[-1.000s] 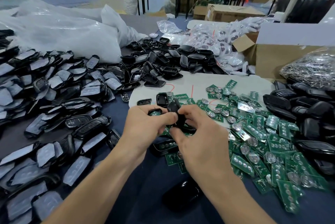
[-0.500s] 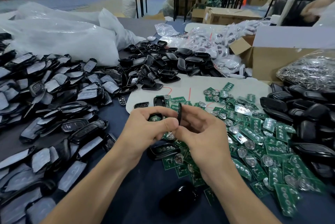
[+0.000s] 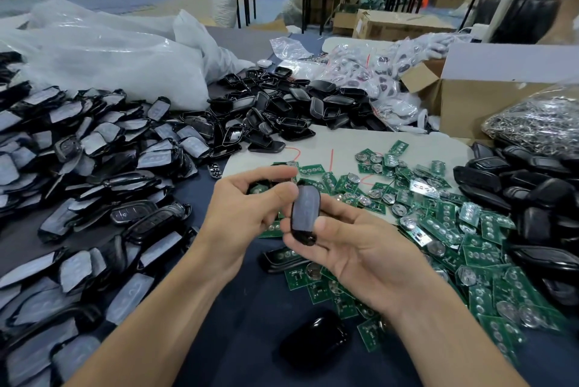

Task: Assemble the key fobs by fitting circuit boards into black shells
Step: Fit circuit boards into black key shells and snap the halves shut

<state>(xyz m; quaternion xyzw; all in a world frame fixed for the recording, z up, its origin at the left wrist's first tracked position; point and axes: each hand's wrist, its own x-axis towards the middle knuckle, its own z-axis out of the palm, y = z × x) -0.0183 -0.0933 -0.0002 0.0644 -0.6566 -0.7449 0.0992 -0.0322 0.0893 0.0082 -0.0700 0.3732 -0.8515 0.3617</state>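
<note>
— As the left hand [image 3: 247, 211] and the right hand [image 3: 357, 252] come close together above the bench [image 3: 250, 308], what does each carry?

— Left hand: fingers curled round an open black shell [image 3: 270, 183], in which a green circuit board [image 3: 257, 190] shows. Right hand: thumb and fingers pinch a film-faced shell [image 3: 305, 211], held upright with its grey film toward the camera. The left thumb lies at this shell's upper edge; contact cannot be judged.

— And the stock on the bench?

— Loose boards [image 3: 438, 223] spread to the right of the hands, partly on a white sheet [image 3: 344, 142]. Film-covered shells [image 3: 78, 167] are heaped at left, empty shell halves [image 3: 282, 104] behind, and glossy shells [image 3: 532, 198] at far right. A board-fitted shell [image 3: 282, 258] lies just below the hands, and a lone black shell [image 3: 313, 342] lies nearer the camera.
</note>
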